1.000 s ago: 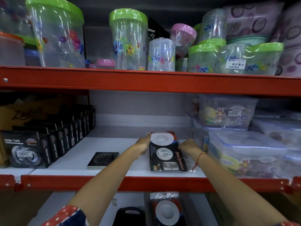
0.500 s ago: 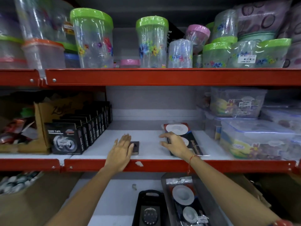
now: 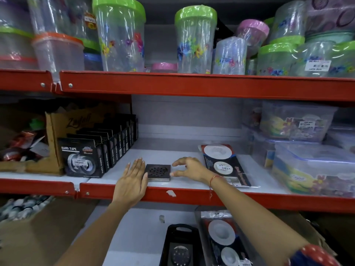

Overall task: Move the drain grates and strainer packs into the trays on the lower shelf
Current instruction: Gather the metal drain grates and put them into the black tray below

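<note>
A square dark metal drain grate (image 3: 158, 172) lies flat near the front of the white middle shelf (image 3: 172, 156). My left hand (image 3: 132, 181) rests flat against its left edge, fingers spread. My right hand (image 3: 189, 167) hovers at its right edge, thumb and fingers apart, holding nothing. A strainer pack (image 3: 222, 164) with white round strainers lies to the right of that hand. On the lower shelf a black tray (image 3: 173, 240) holds a round grate, and a second tray (image 3: 199, 227) beside it holds another strainer pack (image 3: 224, 240).
A row of black nano tape boxes (image 3: 82, 160) and a cardboard box (image 3: 57, 135) stand left of the grate. Clear lidded plastic containers (image 3: 307, 166) fill the right side. The red shelf rail (image 3: 192, 194) runs under my wrists. Green-lidded jars (image 3: 194, 41) crowd the top shelf.
My right hand has left the strainer pack and moved left to the grate's right edge. My left hand stays at the grate's left edge, and the grate is now uncovered.
</note>
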Demonstrator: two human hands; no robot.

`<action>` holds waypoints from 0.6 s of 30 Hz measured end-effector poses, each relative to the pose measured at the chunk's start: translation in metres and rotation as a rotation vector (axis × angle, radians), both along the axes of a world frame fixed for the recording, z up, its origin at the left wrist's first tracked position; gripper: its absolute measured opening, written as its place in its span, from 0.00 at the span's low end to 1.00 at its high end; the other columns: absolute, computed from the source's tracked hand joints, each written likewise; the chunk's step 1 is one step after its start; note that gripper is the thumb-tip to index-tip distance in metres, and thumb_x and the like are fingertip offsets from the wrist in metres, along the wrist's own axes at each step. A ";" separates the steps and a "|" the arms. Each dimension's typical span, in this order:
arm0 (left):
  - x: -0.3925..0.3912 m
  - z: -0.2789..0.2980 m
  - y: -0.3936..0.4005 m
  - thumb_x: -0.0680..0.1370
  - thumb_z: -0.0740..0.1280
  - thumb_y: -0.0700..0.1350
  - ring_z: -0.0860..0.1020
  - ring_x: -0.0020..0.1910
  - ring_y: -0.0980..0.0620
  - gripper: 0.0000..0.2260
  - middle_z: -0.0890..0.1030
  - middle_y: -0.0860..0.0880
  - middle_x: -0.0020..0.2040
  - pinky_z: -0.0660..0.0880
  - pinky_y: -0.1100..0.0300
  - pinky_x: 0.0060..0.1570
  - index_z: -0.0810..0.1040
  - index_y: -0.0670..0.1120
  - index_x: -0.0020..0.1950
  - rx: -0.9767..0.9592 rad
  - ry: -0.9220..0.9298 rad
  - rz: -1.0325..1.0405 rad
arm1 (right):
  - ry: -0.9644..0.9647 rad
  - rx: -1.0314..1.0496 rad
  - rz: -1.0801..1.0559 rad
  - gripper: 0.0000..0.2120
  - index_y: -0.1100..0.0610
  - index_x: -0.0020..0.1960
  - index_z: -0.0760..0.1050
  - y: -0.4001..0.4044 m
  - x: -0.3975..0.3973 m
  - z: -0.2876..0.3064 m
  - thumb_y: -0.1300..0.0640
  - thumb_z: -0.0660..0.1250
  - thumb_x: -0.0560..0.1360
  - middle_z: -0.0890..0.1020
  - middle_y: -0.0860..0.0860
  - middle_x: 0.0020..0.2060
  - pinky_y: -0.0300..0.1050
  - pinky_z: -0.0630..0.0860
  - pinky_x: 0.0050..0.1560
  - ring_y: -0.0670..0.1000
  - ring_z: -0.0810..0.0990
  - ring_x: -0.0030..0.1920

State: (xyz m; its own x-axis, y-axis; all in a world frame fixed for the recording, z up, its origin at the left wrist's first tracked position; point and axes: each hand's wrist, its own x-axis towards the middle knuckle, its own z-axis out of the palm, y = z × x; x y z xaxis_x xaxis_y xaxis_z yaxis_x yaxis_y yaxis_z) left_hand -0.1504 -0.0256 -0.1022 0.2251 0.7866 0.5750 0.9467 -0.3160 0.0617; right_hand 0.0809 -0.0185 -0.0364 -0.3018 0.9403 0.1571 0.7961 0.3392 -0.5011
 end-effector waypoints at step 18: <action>0.002 -0.015 0.006 0.75 0.53 0.43 0.83 0.53 0.48 0.21 0.85 0.43 0.52 0.77 0.55 0.57 0.84 0.38 0.52 0.245 -0.078 -0.002 | -0.069 -0.258 0.012 0.49 0.59 0.74 0.61 0.048 -0.028 -0.006 0.41 0.77 0.61 0.71 0.53 0.70 0.46 0.64 0.72 0.54 0.69 0.70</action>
State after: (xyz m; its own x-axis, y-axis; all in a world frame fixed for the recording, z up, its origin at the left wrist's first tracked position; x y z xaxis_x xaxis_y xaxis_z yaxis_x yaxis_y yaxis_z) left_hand -0.1487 -0.0197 -0.1167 0.1739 0.6209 0.7643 0.9416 -0.3322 0.0556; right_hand 0.0534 0.0291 -0.0428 -0.3147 0.9430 -0.1085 0.8282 0.2169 -0.5168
